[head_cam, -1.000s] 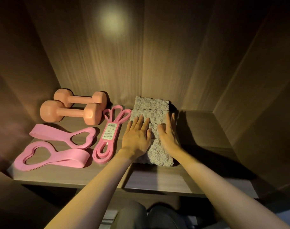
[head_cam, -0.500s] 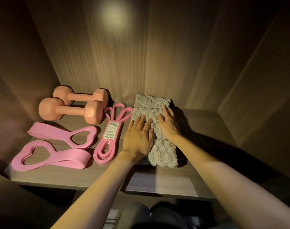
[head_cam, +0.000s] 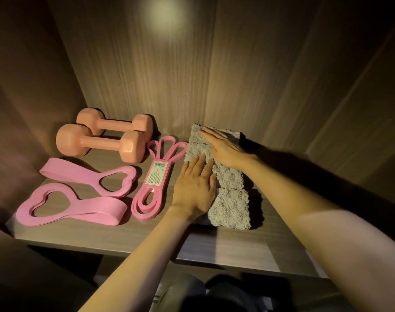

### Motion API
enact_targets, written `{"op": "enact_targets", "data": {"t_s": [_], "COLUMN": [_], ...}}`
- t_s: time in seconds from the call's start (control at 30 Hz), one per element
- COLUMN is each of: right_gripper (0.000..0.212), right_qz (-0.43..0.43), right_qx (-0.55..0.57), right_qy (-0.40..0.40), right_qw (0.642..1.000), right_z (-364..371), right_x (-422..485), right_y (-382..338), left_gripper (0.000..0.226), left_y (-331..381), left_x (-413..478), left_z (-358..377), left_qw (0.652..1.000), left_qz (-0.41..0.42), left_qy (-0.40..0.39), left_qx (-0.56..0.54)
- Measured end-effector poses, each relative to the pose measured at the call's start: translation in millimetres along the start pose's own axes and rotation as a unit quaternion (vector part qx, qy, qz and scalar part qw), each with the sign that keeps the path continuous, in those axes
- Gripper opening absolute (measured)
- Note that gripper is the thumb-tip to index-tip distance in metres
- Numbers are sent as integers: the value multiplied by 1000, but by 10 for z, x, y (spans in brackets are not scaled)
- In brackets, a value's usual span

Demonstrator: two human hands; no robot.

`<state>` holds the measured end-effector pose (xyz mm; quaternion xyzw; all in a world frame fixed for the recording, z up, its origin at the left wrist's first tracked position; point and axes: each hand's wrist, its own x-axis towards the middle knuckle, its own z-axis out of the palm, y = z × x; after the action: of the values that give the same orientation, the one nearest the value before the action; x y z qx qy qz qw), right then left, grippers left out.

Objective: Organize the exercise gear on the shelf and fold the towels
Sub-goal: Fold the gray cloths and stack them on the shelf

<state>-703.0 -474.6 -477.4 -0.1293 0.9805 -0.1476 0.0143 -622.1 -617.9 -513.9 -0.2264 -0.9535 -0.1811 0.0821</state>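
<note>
**Two flat hands on the gray towel**

A gray fuzzy towel (head_cam: 230, 199) lies folded in a long strip on the wooden shelf (head_cam: 225, 246); it runs from the front of the shelf to the back wall; the left hand (head_cam: 195, 188) lies flat on the towel's left edge, fingers spread wide and pointing to 12 o'clock, holding nothing; the towel shows at 3 o'clock from this hand; the right hand (head_cam: 223, 147) lies flat on the far end of the towel, fingers wide and pointing to about 10 o'clock, holding nothing; the rest of the towel stretches toward 6 o'clock from this hand.

At 9 o'clock from the left hand, just beside it, lies a pink band bundle (head_cam: 157, 179) with a paper label; more to the left lie two wide pink loops, the far loop (head_cam: 86, 174) and the near loop (head_cam: 68, 208), each with a heart-shaped hole; at 10 o'clock, at the back of the shelf, two orange dumbbells lie side by side, the front dumbbell (head_cam: 99, 143) just touching the back dumbbell (head_cam: 115, 122).
</note>
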Motion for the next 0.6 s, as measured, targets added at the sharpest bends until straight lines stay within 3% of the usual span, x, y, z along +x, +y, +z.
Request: {"op": "enact_targets", "data": {"t_s": [0.2,0.37,0.5,0.6], "right_gripper": [61,59,57,55], "right_qz": [101,67,75,93], "right_qx": [-9,78,221,214], "right_qy": [-19,-28,72,143], "right_qw": [995,994,970,962], "right_z": [60,-39,-62,-105], "right_x": [155,69,-264,-574], "right_y": [-11,1,23,-29], "left_gripper": [52,51,51,52], "left_y": [-8,-4,1,-9], "left_x": [12,11,-2,22], "left_z": [67,62,53,23], "left_qw": [1000,1000,1000,1000], "left_qz": [-5,-6,-10,-11], "left_qy": [21,24,17,4], "left_qx": [-4,-7,-6,-26]}}
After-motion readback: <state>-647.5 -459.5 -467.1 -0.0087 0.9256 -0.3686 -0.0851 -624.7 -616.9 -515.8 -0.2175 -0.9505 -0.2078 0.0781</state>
